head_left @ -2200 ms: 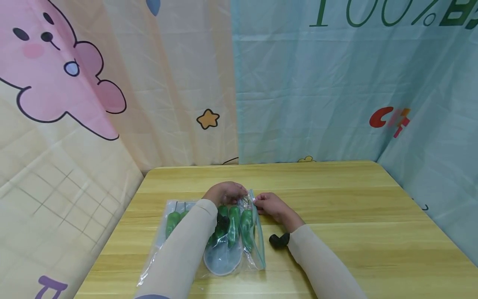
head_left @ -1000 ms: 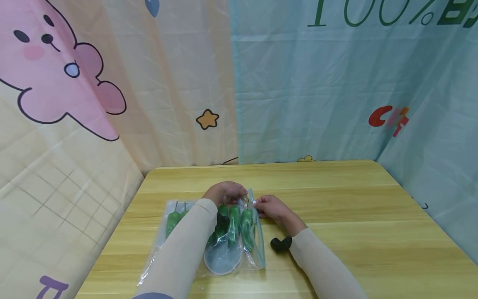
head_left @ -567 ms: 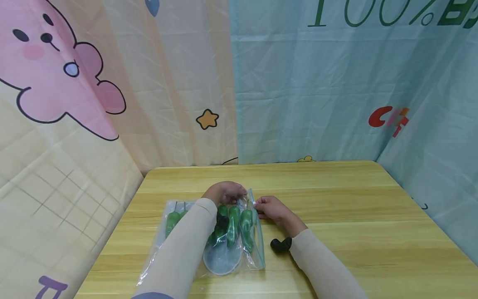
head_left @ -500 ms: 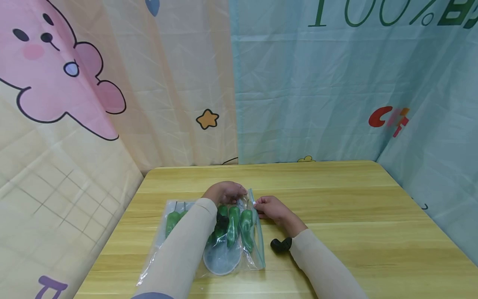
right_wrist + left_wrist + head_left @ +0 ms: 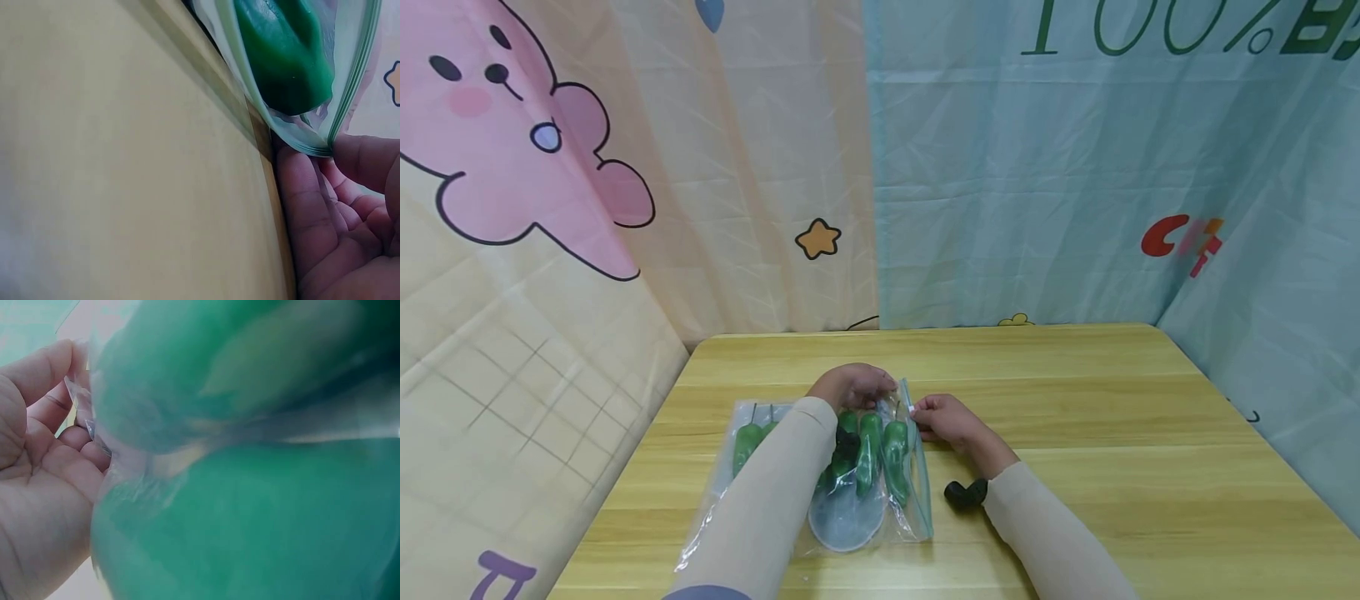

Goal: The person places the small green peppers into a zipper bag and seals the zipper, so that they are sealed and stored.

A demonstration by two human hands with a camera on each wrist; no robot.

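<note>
A clear zip bag (image 5: 924,500) lies on the table with several green peppers (image 5: 896,462) and a round translucent dish (image 5: 846,523) inside. My left hand (image 5: 861,385) pinches the plastic at the bag's far edge; in the left wrist view, thumb and fingers meet on the crinkled film beside large green shapes. My right hand (image 5: 946,417) pinches the far end of the zip, where a small white piece shows at the fingertips. Seen from the right wrist, the zip strips (image 5: 356,81) spread apart around a pepper (image 5: 290,62) and come together between thumb and index finger.
The wooden table (image 5: 1120,467) stretches right and behind the bag, up against printed curtains (image 5: 1000,192). A black wrist camera (image 5: 966,495) sits at the right cuff, and another (image 5: 847,446) hangs over the bag under the left wrist.
My right hand has crept slightly toward me along the zip edge. The left hand and the bag's contents stay where they were.
</note>
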